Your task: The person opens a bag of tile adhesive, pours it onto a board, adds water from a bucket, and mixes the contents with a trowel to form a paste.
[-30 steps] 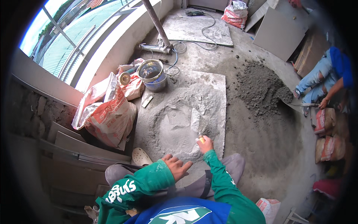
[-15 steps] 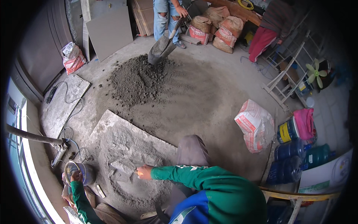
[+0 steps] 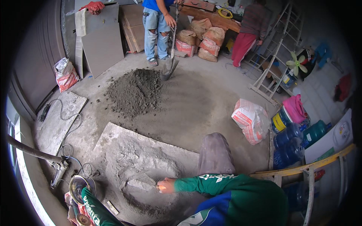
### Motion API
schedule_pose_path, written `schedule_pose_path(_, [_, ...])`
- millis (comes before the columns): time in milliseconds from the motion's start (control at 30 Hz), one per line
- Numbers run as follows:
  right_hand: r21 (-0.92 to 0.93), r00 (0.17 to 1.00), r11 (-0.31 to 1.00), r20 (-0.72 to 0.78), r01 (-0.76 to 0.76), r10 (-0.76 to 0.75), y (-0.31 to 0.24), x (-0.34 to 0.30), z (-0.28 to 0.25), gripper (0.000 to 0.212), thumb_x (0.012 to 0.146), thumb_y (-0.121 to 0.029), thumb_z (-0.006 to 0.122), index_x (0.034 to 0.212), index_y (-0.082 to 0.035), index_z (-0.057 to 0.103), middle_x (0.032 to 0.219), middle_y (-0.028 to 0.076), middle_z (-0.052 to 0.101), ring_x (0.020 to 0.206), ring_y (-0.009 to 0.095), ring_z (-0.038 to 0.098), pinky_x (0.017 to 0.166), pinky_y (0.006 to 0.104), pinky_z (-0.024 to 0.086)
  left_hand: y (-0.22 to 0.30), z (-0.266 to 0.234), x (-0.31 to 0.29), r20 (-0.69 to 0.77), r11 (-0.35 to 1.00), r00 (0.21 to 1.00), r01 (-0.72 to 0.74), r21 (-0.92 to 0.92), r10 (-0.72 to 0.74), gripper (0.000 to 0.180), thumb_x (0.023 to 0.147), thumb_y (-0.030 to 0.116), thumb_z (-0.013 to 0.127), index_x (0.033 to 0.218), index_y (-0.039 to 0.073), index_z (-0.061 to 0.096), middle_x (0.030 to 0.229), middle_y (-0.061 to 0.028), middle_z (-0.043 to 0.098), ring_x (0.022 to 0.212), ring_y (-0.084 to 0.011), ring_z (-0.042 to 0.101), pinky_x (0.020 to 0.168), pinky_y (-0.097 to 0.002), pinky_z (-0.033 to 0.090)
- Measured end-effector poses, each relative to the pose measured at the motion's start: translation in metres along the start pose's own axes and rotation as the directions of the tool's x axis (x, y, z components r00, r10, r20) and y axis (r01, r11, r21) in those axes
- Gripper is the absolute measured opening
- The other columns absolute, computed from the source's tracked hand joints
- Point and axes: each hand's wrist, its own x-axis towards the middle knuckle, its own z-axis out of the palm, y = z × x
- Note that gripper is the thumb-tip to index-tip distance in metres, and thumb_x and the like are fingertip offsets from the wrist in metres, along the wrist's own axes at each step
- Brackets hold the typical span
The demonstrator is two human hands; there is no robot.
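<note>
My right hand (image 3: 167,185) is closed around the orange-looking handle of a trowel (image 3: 157,187). Its blade carries or is coated with grey cement mix and lies over a hollow in the pale grey powdery pile (image 3: 139,160), spread on a flat board (image 3: 109,132). My left arm, in a green sleeve, reaches to the bucket (image 3: 98,190) at the lower left; the left hand's fingers are hidden at its mouth. A small flat strip (image 3: 112,208) lies on the board beside that sleeve. My bent knee (image 3: 217,152) rises beyond my right forearm.
A dark mortar heap (image 3: 135,92) lies ahead, where a co-worker in jeans holds a shovel (image 3: 169,69). Another person (image 3: 247,35) stands behind. A red-white sack (image 3: 250,120), blue water bottles (image 3: 288,156) and a ladder (image 3: 309,167) are at right; cables (image 3: 77,122) at left.
My right hand and trowel shift over the powder pile, opening a wider hollow. My left hand goes from the bucket's rim to out of sight. The co-worker's shovel drops to the floor; the view tilts up.
</note>
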Motion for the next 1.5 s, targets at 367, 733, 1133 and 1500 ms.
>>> schedule_pose_path(367, [-0.134,0.998,0.99,0.05,-0.033,0.04,-0.011,0.006,-0.006,0.057,0.083,-0.038,0.068,0.129,-0.006,0.056,0.104,0.028,0.067,0.1,0.05,0.06,0.089,0.0511,0.049,0.028,0.036,-0.066,0.084,0.976,0.975,0.212,-0.056,-0.207,0.048,0.088,0.039,0.067,0.12,0.005,0.066,0.119,-0.0237,0.066,0.107,-0.0408,0.066,0.094,-0.048,0.052])
schedule_pose_path(733, [0.021,0.999,0.999,-0.033,0.031,-0.03,-0.025,0.027,-0.007,0.04,0.082,-0.033,0.071,0.108,-0.003,0.062,0.088,0.024,0.068,0.085,0.045,0.064,0.078,0.0492,0.05,0.102,-0.027,-0.139,-0.01,0.94,0.952,0.3,-0.164,-0.305,0.083,0.072,0.081,0.062,0.104,0.006,0.072,0.105,-0.022,0.071,0.105,-0.0353,0.069,0.092,-0.0438,0.053])
schedule_pose_path(1133, [0.197,0.976,0.97,-0.19,0.144,-0.106,-0.016,0.021,-0.034,0.039,0.082,-0.035,0.073,0.096,0.0,0.063,0.078,0.023,0.065,0.074,0.042,0.064,0.068,0.0462,0.049,0.131,-0.047,-0.187,-0.226,0.963,0.951,0.242,0.12,-0.211,0.029,0.086,0.036,0.069,0.112,0.023,0.067,0.113,-0.013,0.07,0.105,-0.0359,0.067,0.088,-0.0476,0.054])
schedule_pose_path(1500, [0.62,0.985,0.774,-0.174,0.127,-0.022,0.024,0.06,-0.202,0.027,0.086,-0.023,0.072,0.097,-0.001,0.06,0.059,0.003,0.053,0.04,0.013,0.049,0.036,0.0313,0.038,0.306,-0.138,-0.354,-0.244,0.998,0.97,0.029,0.055,-0.015,0.04,0.084,0.044,0.071,0.094,0.006,0.064,0.087,-0.0181,0.069,0.086,-0.039,0.068,0.076,-0.0482,0.052])
